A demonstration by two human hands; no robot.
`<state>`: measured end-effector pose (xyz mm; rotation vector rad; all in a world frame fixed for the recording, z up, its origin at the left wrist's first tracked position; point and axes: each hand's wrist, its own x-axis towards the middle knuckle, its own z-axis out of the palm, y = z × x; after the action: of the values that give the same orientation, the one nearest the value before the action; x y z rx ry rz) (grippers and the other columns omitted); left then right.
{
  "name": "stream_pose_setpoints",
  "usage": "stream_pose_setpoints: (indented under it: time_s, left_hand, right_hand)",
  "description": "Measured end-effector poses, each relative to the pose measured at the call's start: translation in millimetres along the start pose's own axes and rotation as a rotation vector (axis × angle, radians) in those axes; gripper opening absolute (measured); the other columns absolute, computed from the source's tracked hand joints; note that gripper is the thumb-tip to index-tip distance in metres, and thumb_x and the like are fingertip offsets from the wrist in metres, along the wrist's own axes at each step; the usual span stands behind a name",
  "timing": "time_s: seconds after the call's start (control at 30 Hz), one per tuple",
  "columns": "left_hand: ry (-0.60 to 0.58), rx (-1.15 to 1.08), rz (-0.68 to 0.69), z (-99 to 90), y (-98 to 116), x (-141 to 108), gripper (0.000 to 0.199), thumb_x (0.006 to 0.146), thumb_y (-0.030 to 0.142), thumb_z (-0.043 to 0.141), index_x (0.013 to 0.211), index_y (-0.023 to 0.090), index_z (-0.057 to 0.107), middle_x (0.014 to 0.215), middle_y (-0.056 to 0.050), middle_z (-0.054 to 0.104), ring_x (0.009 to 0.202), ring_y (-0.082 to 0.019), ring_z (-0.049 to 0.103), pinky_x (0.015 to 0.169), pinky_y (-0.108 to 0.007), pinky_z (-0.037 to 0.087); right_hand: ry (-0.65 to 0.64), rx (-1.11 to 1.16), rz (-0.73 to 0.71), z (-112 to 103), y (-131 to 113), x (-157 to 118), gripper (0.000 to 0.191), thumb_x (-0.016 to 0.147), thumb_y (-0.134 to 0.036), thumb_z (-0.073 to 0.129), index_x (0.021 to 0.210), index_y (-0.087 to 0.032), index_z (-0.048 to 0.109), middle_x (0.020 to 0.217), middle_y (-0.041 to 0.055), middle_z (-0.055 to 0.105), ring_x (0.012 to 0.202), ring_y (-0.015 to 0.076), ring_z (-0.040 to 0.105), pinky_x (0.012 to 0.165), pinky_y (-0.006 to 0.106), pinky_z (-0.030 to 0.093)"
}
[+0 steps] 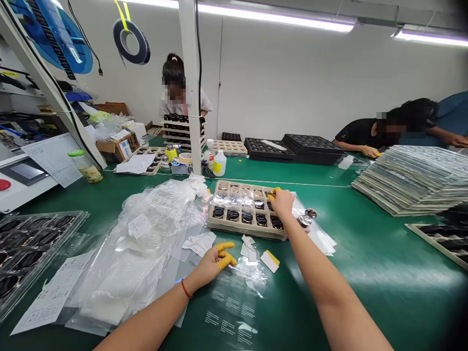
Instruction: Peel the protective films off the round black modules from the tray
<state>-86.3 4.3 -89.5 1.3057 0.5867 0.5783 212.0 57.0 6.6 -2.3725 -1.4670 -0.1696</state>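
Observation:
My right hand, with yellow finger cots, reaches into the far right corner of a beige compartment tray. Its fingers are closed round a small round watch case, mostly hidden by them. Round black-faced watch cases fill the tray's near row, and paler round pieces lie along the far row under clear film. My left hand, also in yellow finger cots, hovers over or rests on a clear sheet of printed labels; its fingers are apart and nothing shows in them. Crumpled white tissue and a white-and-yellow card lie close by.
Clear plastic bags heap up on the left, beside a tray of dark round pieces. Two shiny metal rounds sit right of the beige tray. Stacked panels stand at right. Co-workers sit across the green table.

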Motion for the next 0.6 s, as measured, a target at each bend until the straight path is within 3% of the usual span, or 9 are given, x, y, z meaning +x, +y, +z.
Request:
stream_pose_setpoints:
  time_s: [0.13,0.2,0.3,0.37,0.47,0.53,0.6]
  left_hand:
    - [-0.04,-0.076,-0.027,2.2,4,-3,0.06,0.08,0.044,0.058,0.127,0.012,0.038,0.076,-0.006,0.067,0.076,-0.018,0.063,0.078,-0.034,0.045]
    - [-0.126,-0.105,-0.065,2.2,6,-6,0.056,0.081,0.045,0.057,0.125,0.014,0.041,0.078,-0.006,0.067,0.076,-0.018,0.063,0.077,-0.034,0.046]
    - [-0.251,-0.164,-0.161,0.8,9,-8,0.041,0.078,0.043,0.061,0.109,0.016,0.054,0.087,-0.006,0.065,0.079,-0.018,0.062,0.077,-0.035,0.048]
    - [-0.26,-0.177,-0.196,0.0,10,-7,0.038,0.076,0.038,0.065,0.106,0.017,0.056,0.093,-0.006,0.064,0.081,-0.018,0.061,0.08,-0.037,0.048]
    - [-0.207,-0.141,-0.171,0.6,9,-5,0.046,0.07,0.029,0.071,0.112,0.019,0.053,0.103,-0.007,0.061,0.089,-0.018,0.061,0.084,-0.037,0.047]
    - [-0.198,-0.101,-0.155,3.0,8,-6,0.05,0.069,0.026,0.072,0.114,0.02,0.051,0.105,-0.007,0.06,0.091,-0.018,0.06,0.085,-0.036,0.047]
    - [-0.209,-0.065,-0.154,6.3,9,-7,0.05,0.07,0.025,0.071,0.114,0.021,0.05,0.102,-0.006,0.06,0.089,-0.017,0.06,0.084,-0.036,0.047]
  right_hand:
    - [-0.047,0.15,-0.267,1,-38,-85,0.018,0.088,-0.029,0.045,0.098,-0.021,0.057,0.091,0.0065,0.062,0.081,0.0186,0.056,0.071,0.03,0.042]
    - [-0.126,0.315,-0.524,10,-54,-132,0.014,0.086,-0.026,0.048,0.095,-0.021,0.058,0.089,0.0066,0.063,0.08,0.0193,0.056,0.069,0.03,0.044]
    - [-0.24,0.302,-0.682,21,-67,-184,0.016,0.084,-0.015,0.047,0.092,-0.018,0.06,0.085,0.0085,0.062,0.08,0.0211,0.056,0.07,0.033,0.046]
    - [-0.309,0.336,-0.691,25,-67,-200,0.024,0.08,-0.009,0.046,0.098,-0.017,0.061,0.092,0.0104,0.062,0.084,0.0212,0.056,0.073,0.034,0.047]
    - [-0.366,0.505,-0.654,28,-62,-201,0.034,0.08,-0.006,0.044,0.107,-0.02,0.059,0.105,0.0101,0.06,0.093,0.0198,0.056,0.079,0.034,0.048]
    - [-0.375,0.615,-0.619,30,-57,-194,0.029,0.082,-0.01,0.045,0.102,-0.023,0.061,0.1,0.007,0.062,0.09,0.0184,0.057,0.077,0.033,0.048]
    - [-0.298,0.697,-0.523,33,-51,-185,0.023,0.083,-0.015,0.046,0.099,-0.024,0.061,0.089,0.0041,0.062,0.081,0.017,0.057,0.072,0.031,0.048]
